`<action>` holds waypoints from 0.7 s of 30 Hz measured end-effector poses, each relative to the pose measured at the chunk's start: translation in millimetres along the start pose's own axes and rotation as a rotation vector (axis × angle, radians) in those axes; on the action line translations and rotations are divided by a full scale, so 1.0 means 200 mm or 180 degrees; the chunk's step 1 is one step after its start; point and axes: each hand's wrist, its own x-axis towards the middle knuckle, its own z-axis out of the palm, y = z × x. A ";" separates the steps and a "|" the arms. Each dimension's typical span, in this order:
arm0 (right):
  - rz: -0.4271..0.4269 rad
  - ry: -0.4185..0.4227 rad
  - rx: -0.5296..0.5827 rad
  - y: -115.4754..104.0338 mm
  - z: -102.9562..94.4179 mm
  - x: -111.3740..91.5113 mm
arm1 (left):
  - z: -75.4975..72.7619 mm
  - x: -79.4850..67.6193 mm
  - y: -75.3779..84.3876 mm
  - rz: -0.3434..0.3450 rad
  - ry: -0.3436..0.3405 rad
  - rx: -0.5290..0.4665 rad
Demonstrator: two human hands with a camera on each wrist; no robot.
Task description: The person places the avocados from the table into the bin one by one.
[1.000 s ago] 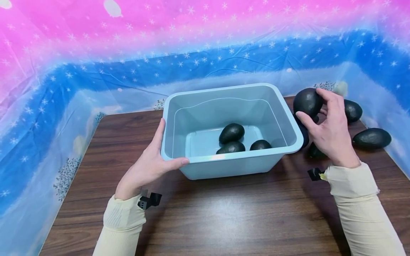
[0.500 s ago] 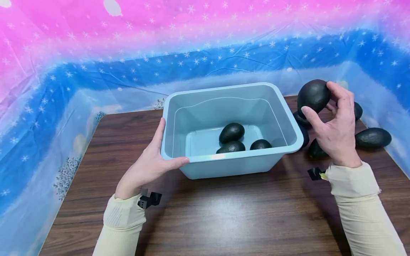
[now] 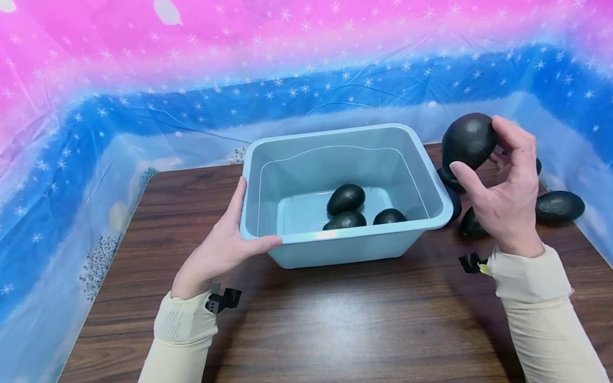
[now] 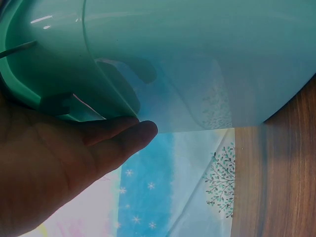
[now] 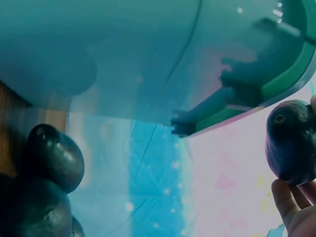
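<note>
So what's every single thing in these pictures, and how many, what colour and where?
tub: 1, pale blue-grey, on the table
avocados in the tub: 3 showing, black
held avocado: 1, black, in the right hand
loose avocados: at least 4, some partly hidden, black, right of the tub
table: 1, brown wood-grain, under everything
patterned cloth: pink, blue and white with snowflakes, behind and beside the table
black gadgets: 2, one at each wrist
sleeves: 2, cream, one on each arm
left hand: 1, touching the tub's left end
right hand: 1, pinching its avocado
</note>
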 end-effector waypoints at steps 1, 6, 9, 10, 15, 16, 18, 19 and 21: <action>-0.0021 0.0013 0.0048 -0.01 0.01 0.00 | 0.00 0.00 0.00 -0.0005 -0.0002 0.0001; -0.0132 0.0039 0.0200 -0.04 0.04 -0.01 | 0.00 0.00 0.00 -0.0009 -0.0005 0.0000; -0.0203 -0.0009 0.0242 -0.05 0.05 -0.01 | 0.00 0.00 0.00 0.0008 -0.0002 -0.0017; -0.0222 -0.0030 0.0256 -0.05 0.05 -0.01 | 0.00 0.00 0.00 0.0019 -0.0002 -0.0023; -0.0297 -0.0163 0.0240 -0.05 0.05 -0.02 | 0.00 0.00 -0.01 0.0074 0.0003 -0.0017; -0.0312 -0.0187 0.0216 -0.05 0.05 -0.02 | 0.00 0.00 -0.01 0.0072 0.0004 -0.0012; -0.0344 -0.0239 0.0154 -0.05 0.05 -0.02 | 0.00 0.00 -0.01 0.0071 0.0003 -0.0010; -0.0360 -0.0263 0.0119 -0.05 0.05 -0.02 | 0.00 0.00 -0.01 0.0068 0.0001 0.0000; -0.0386 -0.0296 0.0071 -0.05 0.06 -0.02 | 0.00 0.00 -0.01 0.0057 -0.0005 0.0008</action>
